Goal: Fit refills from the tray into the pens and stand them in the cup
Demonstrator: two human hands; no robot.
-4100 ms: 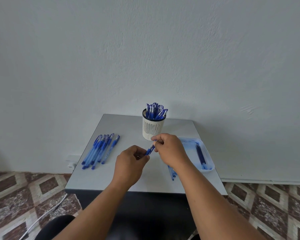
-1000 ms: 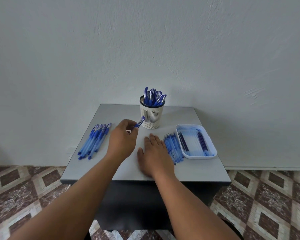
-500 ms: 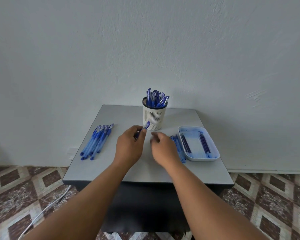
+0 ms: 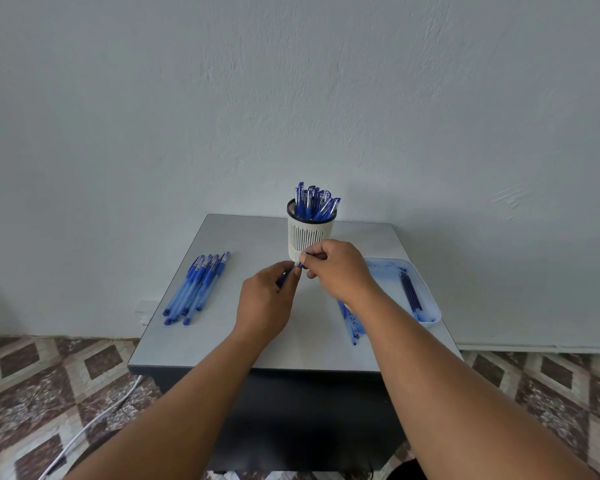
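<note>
My left hand [image 4: 264, 299] grips a blue pen [image 4: 284, 277] just in front of the white slotted cup [image 4: 309, 237]. My right hand [image 4: 336, 268] pinches the pen's upper end at the fingertips; most of the pen is hidden by both hands. The cup holds several blue pens [image 4: 314, 202] standing upright. A pale blue tray [image 4: 426, 299] at the right holds a few dark blue refills [image 4: 409, 292]. A row of blue pens [image 4: 196, 289] lies on the left of the grey table [image 4: 222, 341].
More blue pen parts [image 4: 350, 322] lie between the tray and my right forearm. The table is small, against a plain wall, with patterned floor tiles around it and a white cable [image 4: 90, 427] on the floor at the left.
My right hand has risen from the table beside the tray and come to the pen's end. My left hand has held the pen throughout, near the cup's front.
</note>
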